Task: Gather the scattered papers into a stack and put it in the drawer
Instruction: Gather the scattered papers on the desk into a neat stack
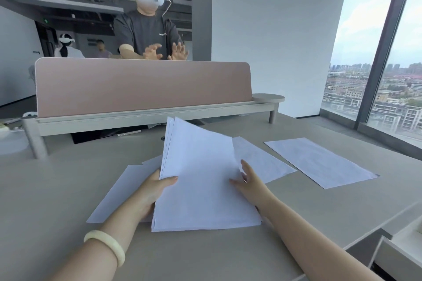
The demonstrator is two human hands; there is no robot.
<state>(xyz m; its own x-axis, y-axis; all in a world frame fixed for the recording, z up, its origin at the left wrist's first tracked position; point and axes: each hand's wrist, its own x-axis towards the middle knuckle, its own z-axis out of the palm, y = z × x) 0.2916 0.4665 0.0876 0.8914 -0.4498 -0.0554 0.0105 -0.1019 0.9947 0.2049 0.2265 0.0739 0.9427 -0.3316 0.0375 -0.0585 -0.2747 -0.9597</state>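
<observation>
White sheets make up the stack at the centre of the frame, its near end resting on the desk and its far end raised and fanned slightly at the corners. The left hand grips the stack's left edge, thumb curled over the top and fingers underneath. The right hand lies against the stack's right edge with fingers extended and loose, thumb flat on the top sheet. At lower right, the drawer stands open, white-walled and box-shaped; the frame edge cuts off most of its inside, so its contents cannot be told. Three thin rectangular loose papers lie flat on the matte grey-beige desk: one tucked under the stack's left side, one partly beneath its right side, one apart toward the right. A smooth pale bangle rings the left wrist. A dusty-pink divider panel with rounded corners crosses the upper left.
</observation>
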